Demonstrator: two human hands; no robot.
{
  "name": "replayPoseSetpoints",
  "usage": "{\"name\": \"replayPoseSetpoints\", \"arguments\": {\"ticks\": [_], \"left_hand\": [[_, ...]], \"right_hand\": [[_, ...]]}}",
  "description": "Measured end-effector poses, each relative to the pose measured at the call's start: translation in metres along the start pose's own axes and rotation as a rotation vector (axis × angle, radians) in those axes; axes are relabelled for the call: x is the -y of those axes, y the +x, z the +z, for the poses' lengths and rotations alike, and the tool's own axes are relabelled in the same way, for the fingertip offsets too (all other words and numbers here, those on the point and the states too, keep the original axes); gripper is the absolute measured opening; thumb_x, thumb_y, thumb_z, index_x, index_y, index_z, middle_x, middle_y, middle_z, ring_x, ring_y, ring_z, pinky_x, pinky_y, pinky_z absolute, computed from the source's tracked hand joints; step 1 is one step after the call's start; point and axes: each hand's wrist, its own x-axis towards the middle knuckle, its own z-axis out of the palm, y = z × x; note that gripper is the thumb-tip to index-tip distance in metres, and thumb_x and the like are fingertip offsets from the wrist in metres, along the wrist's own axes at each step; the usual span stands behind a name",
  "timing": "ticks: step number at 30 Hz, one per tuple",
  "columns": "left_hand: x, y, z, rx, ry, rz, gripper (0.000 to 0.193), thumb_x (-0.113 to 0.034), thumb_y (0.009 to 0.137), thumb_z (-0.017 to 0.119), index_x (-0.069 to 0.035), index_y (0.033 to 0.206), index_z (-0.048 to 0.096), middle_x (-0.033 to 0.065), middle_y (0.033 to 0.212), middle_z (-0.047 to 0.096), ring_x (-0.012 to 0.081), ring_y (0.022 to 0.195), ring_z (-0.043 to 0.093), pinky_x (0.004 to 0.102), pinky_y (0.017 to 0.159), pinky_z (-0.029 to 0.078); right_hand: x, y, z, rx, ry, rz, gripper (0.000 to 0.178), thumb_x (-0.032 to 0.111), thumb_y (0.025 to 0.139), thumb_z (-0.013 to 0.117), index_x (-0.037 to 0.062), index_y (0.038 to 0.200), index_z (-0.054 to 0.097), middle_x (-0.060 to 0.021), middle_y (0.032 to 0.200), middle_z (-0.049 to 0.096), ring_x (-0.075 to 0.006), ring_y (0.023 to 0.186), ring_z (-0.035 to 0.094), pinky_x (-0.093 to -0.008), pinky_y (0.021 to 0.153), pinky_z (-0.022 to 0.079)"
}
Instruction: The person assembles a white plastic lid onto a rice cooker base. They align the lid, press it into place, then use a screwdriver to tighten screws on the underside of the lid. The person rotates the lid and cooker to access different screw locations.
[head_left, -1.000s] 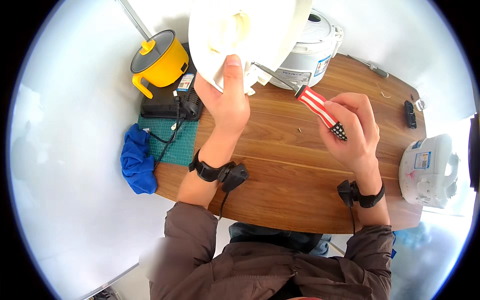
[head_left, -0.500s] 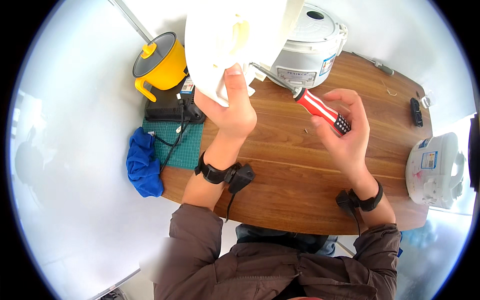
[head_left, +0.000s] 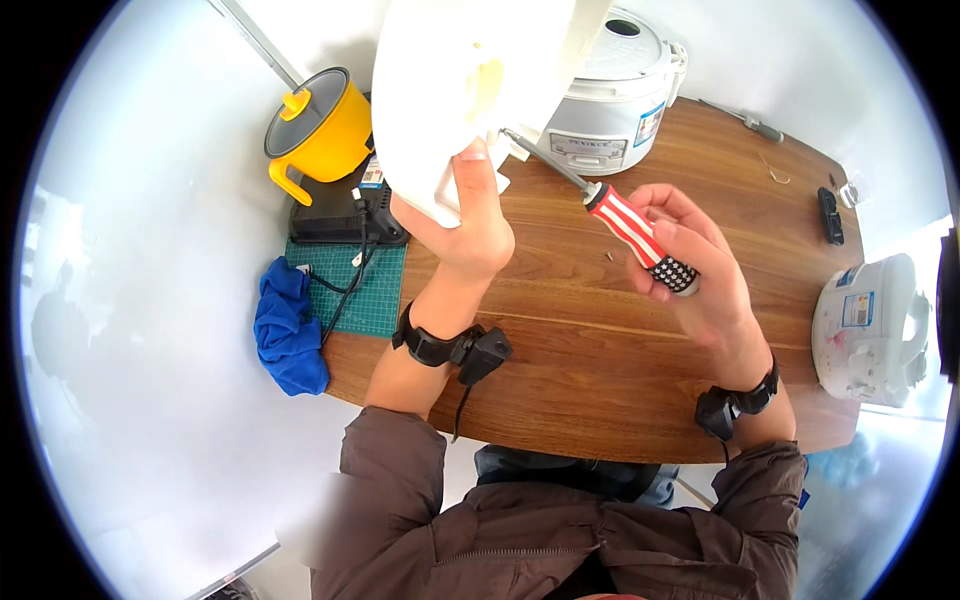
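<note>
A large white plastic lid-like piece (head_left: 430, 90) is held up by my left hand (head_left: 470, 215), whose thumb presses on its near edge. Between the fingers of my right hand (head_left: 700, 260) is the handle of a screwdriver (head_left: 640, 235), red and white striped with a dark star-patterned end. Its metal shaft slants up and left, and the tip meets the white piece just right of my left thumb. Whether the tip sits on a screw is too small to tell. A tiny screw-like piece (head_left: 610, 257) lies on the table left of my right hand.
Behind stands a white rice cooker body (head_left: 600, 120). A yellow pot (head_left: 330, 130) rests on a black appliance (head_left: 345, 215) at the left, near a green cutting mat (head_left: 375, 300) and blue cloth (head_left: 285, 330). At the right are a white appliance (head_left: 865, 330), a black object (head_left: 830, 215) and another screwdriver (head_left: 765, 130).
My right hand has rolled around the screwdriver handle, its thumb now over the top. The screwdriver tip stays at the same place on the white piece. My left hand has barely moved.
</note>
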Motion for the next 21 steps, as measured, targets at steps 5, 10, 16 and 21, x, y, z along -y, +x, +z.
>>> {"name": "replayPoseSetpoints", "arguments": {"ticks": [5,10,16,21], "left_hand": [[-0.007,0.002,0.004,-0.053,-0.148,-0.161,0.029,-0.004,0.097,0.06,0.009,0.123,0.056,0.0107,0.106,0.066,0.0114,0.088,0.064,0.0256,0.069,0.052],[-0.006,-0.001,0.007,-0.079,-0.23,-0.304,0.042,0.0,0.095,0.056,0.004,0.136,0.048,0.0123,0.125,0.061,0.0201,0.109,0.062,0.0346,0.09,0.054],[-0.008,0.002,0.001,0.004,-0.148,-0.201,0.055,0.002,0.092,0.055,0.002,0.145,0.042,0.0149,0.137,0.056,0.0263,0.122,0.059,0.0387,0.101,0.052],[-0.009,0.006,0.004,-0.011,-0.113,-0.111,0.047,-0.002,0.093,0.06,0.005,0.138,0.046,0.0124,0.126,0.06,0.0197,0.109,0.061,0.0316,0.09,0.052]], "right_hand": [[0.005,-0.008,0.018,-0.137,-0.479,-0.462,0.033,-0.002,0.082,0.073,0.0016,0.113,0.063,-0.0112,0.102,0.065,-0.0169,0.085,0.069,-0.027,0.073,0.055],[-0.008,-0.003,-0.002,-0.175,-1.326,-1.231,0.038,-0.004,0.072,0.082,0.0053,0.106,0.07,-0.0156,0.104,0.069,-0.0242,0.083,0.072,-0.0302,0.069,0.059],[-0.006,-0.018,0.015,-0.253,-0.244,-0.266,0.027,0.019,0.103,0.059,-0.0031,0.119,0.06,-0.0066,0.096,0.067,-0.0097,0.07,0.065,-0.0235,0.049,0.049],[0.008,-0.015,0.005,-0.104,-0.5,-0.279,0.034,0.02,0.098,0.067,-0.0026,0.124,0.06,-0.0025,0.091,0.064,-0.0071,0.071,0.06,-0.021,0.059,0.048]]}}
